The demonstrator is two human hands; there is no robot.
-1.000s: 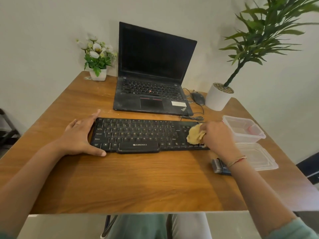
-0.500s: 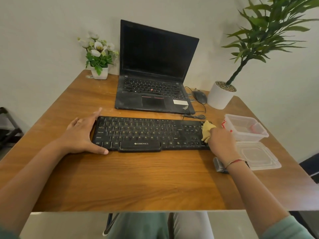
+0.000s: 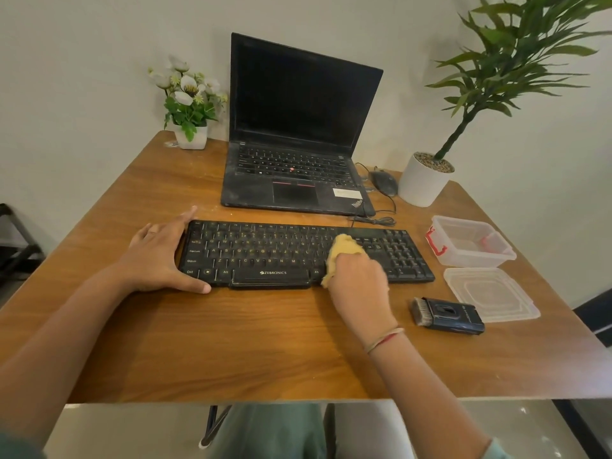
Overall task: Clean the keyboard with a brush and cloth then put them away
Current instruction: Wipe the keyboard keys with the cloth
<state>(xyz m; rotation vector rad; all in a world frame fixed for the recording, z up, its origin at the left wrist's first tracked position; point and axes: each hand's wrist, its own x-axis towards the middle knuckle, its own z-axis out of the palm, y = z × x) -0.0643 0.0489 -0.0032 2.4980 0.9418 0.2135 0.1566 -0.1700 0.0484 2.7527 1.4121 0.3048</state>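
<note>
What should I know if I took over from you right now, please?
Left hand lies open against the left end of the keyboard, steadying it.
Right hand grips the cloth on the keyboard, right of middle.
Brush lies on the table beside the lid; the box stands open.
Done: brushing, apparently. Left: finish wiping, then put cloth and brush away, likely in the box.

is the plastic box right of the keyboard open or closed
Open. The plastic box has no cover on it; its lid lies flat on the table just in front of it.
</note>
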